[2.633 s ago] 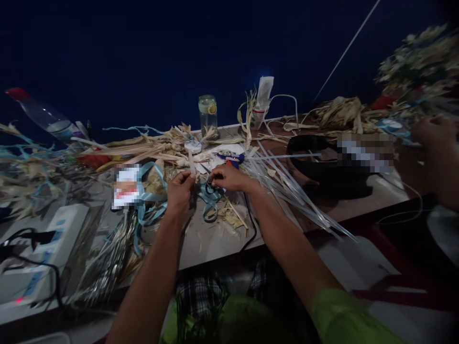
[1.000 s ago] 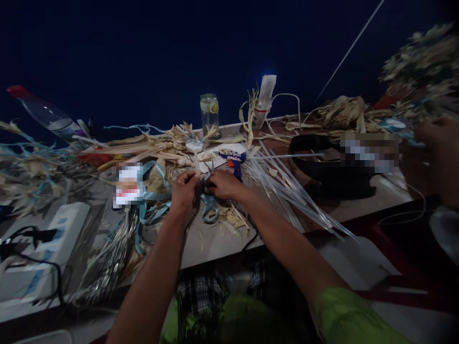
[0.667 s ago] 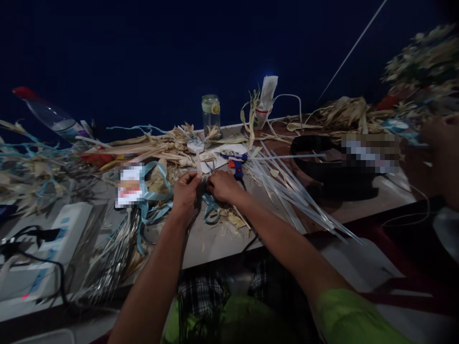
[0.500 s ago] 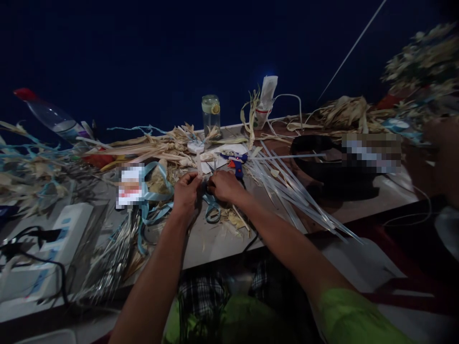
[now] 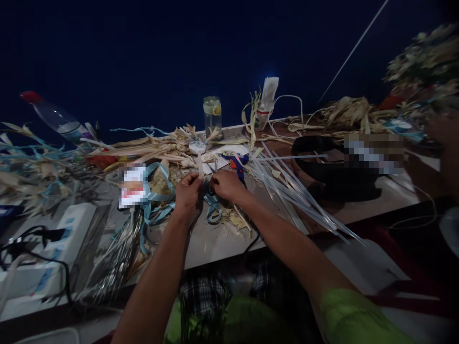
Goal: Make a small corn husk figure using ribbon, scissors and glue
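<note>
Near the middle of the table, my left hand [image 5: 188,192] pinches a pale strip of husk [image 5: 200,164] that points upward. Just right of it, my right hand [image 5: 226,185] is closed around scissors [image 5: 213,169], whose blades point away from me beside the strip. The two hands are close together, with a small gap between them. Light blue ribbon [image 5: 214,210] lies curled below the hands, and more loops at the left. Behind my right hand rests a blue glue gun [image 5: 239,163], with a clear stick reaching right from it.
Clear sticks [image 5: 297,196] fan out at the right, near a black object [image 5: 333,177]. Behind stand a jar [image 5: 213,117] and a cup [image 5: 263,114]. Dried husks [image 5: 154,147], wires [image 5: 114,258] and a power strip [image 5: 68,239] lie to the left. Another person's hand [image 5: 444,134] shows far right.
The whole view has shifted slightly. Both hands stay in nearly the same place, still holding the strip and the scissors.
</note>
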Motion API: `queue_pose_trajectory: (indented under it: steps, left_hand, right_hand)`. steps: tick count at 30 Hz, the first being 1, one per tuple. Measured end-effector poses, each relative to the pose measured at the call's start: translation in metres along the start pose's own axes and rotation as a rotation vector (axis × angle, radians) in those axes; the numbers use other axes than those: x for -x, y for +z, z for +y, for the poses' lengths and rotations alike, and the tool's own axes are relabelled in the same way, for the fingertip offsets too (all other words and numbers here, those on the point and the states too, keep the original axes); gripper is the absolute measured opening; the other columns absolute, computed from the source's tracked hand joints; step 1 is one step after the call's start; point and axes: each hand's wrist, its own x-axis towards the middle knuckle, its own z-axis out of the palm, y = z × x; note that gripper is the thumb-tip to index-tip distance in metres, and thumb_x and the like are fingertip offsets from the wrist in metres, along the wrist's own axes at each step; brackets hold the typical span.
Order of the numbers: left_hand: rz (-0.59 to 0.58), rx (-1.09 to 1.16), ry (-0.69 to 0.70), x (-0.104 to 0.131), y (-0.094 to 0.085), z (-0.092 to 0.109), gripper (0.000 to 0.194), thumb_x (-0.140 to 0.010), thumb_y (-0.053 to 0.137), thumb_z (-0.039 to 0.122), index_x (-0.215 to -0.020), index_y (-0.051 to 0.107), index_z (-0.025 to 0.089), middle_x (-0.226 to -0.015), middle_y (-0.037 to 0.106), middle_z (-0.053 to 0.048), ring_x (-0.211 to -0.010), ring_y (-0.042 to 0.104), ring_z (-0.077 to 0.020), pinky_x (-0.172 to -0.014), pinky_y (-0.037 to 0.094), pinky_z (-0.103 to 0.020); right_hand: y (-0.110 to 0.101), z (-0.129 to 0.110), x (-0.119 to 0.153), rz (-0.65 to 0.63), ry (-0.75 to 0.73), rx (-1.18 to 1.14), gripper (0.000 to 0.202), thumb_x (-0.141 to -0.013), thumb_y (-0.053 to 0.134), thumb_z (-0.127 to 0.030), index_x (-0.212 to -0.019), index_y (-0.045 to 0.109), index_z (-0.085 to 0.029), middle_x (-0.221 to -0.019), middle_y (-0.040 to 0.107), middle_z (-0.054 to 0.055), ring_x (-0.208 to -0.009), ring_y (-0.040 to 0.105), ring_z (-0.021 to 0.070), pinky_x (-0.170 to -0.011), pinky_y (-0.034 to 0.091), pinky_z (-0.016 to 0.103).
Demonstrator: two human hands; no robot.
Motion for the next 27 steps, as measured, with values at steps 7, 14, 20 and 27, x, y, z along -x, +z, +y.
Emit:
queue_pose_trajectory:
  steps: [7, 14, 20, 27]
  left_hand:
    - [-0.011, -0.012, 0.007, -0.001, 0.000, -0.002, 0.020, -0.058, 0.070, 0.028, -0.072, 0.063, 0.015, -0.060, 0.055, 0.003, -0.052, 0.043, -0.0072, -0.050, 0.032, -0.020]
    - [-0.023, -0.020, 0.005, 0.000, 0.000, -0.001, 0.021, -0.060, 0.069, 0.029, -0.074, 0.063, 0.015, -0.059, 0.055, 0.003, -0.051, 0.042, -0.0068, -0.049, 0.032, -0.020]
    - [-0.012, -0.016, -0.009, 0.001, 0.000, 0.002, 0.021, -0.057, 0.070, 0.027, -0.074, 0.063, 0.015, -0.060, 0.055, 0.003, -0.052, 0.044, -0.0071, -0.051, 0.033, -0.020]
    - [-0.022, -0.035, 0.020, 0.002, 0.001, 0.003, 0.020, -0.058, 0.070, 0.028, -0.073, 0.063, 0.015, -0.059, 0.055, 0.003, -0.051, 0.043, -0.0070, -0.050, 0.033, -0.020]
  right_hand:
    - [-0.001, -0.008, 0.007, -0.002, -0.080, 0.099, 0.022, -0.078, 0.049, -0.026, -0.085, 0.066, -0.014, -0.099, 0.064, 0.015, -0.097, 0.055, 0.0268, -0.085, 0.033, 0.040]
    - [0.005, -0.008, 0.003, 0.043, 0.031, 0.056, 0.025, -0.080, 0.042, -0.024, -0.084, 0.064, -0.013, -0.091, 0.064, 0.014, -0.089, 0.058, 0.0267, -0.079, 0.037, 0.041]
    - [0.005, 0.001, -0.001, 0.093, 0.076, -0.090, 0.023, -0.082, 0.041, -0.023, -0.089, 0.061, -0.016, -0.102, 0.057, 0.011, -0.094, 0.055, 0.0189, -0.080, 0.041, 0.028]
    - [0.001, -0.001, 0.003, 0.047, 0.015, -0.008, 0.024, -0.081, 0.040, -0.020, -0.095, 0.059, -0.011, -0.102, 0.057, 0.015, -0.091, 0.056, 0.0211, -0.080, 0.041, 0.029]
